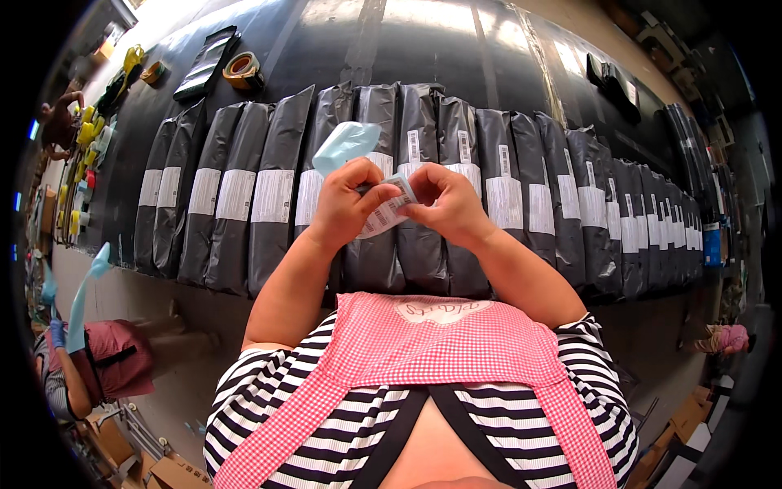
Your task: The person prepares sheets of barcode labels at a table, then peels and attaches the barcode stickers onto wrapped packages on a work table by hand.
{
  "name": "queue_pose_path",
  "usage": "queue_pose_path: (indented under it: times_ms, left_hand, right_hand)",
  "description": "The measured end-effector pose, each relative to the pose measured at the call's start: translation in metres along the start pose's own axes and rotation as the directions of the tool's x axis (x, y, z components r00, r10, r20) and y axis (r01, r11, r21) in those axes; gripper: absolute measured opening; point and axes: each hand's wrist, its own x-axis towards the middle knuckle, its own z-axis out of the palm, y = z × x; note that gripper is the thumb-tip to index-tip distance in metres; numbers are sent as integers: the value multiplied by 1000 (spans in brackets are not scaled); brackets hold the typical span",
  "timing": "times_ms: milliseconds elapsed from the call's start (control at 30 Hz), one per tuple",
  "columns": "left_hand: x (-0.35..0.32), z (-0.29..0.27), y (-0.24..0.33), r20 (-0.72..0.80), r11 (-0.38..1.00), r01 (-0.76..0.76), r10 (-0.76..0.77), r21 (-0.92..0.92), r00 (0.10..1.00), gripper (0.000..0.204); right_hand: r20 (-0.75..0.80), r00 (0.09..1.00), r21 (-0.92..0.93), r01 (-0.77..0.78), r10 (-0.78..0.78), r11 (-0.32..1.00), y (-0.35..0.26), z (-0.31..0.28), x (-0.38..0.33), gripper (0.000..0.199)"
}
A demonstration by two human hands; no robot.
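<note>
In the middle of the head view, both hands hold a label over a row of dark grey plastic mailing bags point(273, 147). My left hand point(350, 200) is closed on the printed label point(379, 220), and a light blue backing strip point(346, 145) sticks out beyond its knuckles. Thumb and fingers of my right hand point(446, 204) pinch the label's right edge. The bags stand packed side by side, many with a white label point(271, 196) across the front. My hands hide parts of the middle bags.
Behind the bags, a tape roll point(243, 72) lies beside a flat dark packet point(207, 63) on the black table point(342, 49). More dark packets point(612, 85) lie at the far right. At left, a co-worker point(114, 359) stands near a light blue strip point(85, 297). Cardboard boxes point(175, 473) sit at lower left.
</note>
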Motion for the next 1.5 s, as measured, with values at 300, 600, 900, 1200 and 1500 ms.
queue_pose_path:
  times_ms: [300,600,900,1200,1500]
  left_hand:
    - [-23,2,22,-126,930,1,48,368,991,22]
    - [-53,1,36,-248,803,216,-88,556,965,17]
    - [-69,-125,40,-458,190,508,-251,840,853,42]
    - [-68,-213,-20,-334,605,429,-270,671,903,22]
    - [-57,-215,-67,-262,865,272,-171,421,950,19]
  right_hand:
    - [2,999,19,42,-42,999,7,6,-3,22]
    - [-2,998,127,60,-60,990,41,28,3,13]
    - [-142,988,403,8,53,915,41,16,67,8]
    - [-185,965,157,-156,184,975,60,28,138,18]
    - [-253,946,114,-177,201,978,59,38,136,16]
